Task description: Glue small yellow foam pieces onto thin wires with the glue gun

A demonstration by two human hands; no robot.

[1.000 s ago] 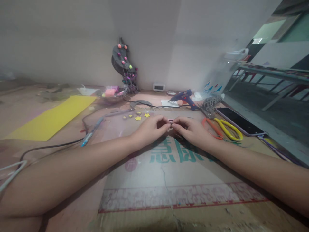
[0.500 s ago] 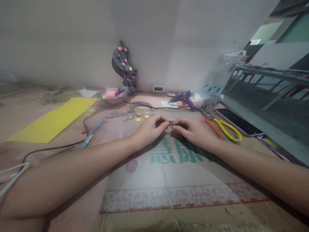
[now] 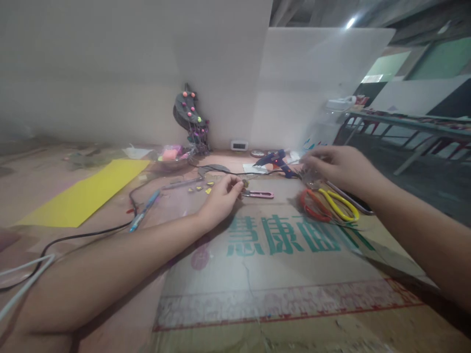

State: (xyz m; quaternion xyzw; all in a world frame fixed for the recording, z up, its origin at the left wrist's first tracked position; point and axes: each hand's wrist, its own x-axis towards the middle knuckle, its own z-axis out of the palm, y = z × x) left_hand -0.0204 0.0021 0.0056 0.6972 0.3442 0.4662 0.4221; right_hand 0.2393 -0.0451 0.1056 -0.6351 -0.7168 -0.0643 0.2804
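My left hand (image 3: 222, 198) is closed in a pinch on a small olive-coloured piece (image 3: 245, 184), too blurred to name. Pink-handled thread snips (image 3: 259, 194) lie on the cardboard just right of those fingertips. A thin pale thread (image 3: 281, 167) runs from near the left fingertips up toward my right hand (image 3: 333, 166), which is raised at the right with fingers pinched together at its end. Small yellow flower pieces (image 3: 199, 188) lie behind my left hand. Below my right hand are orange-handled scissors (image 3: 315, 206) and a yellow-handled tool (image 3: 338, 205).
A blue glue gun (image 3: 275, 160) with a lit red light stands at the back, its black cable (image 3: 88, 234) crossing the table. At left are yellow paper (image 3: 84, 193) and a blue pen (image 3: 144, 211). A phone (image 3: 362, 205) lies partly behind my right forearm. A grey moon ornament (image 3: 186, 110) stands against the wall.
My right hand has moved away from the left, up and to the right, drawing the thread out. The snips now show. My left hand has shifted slightly left, still pinching.
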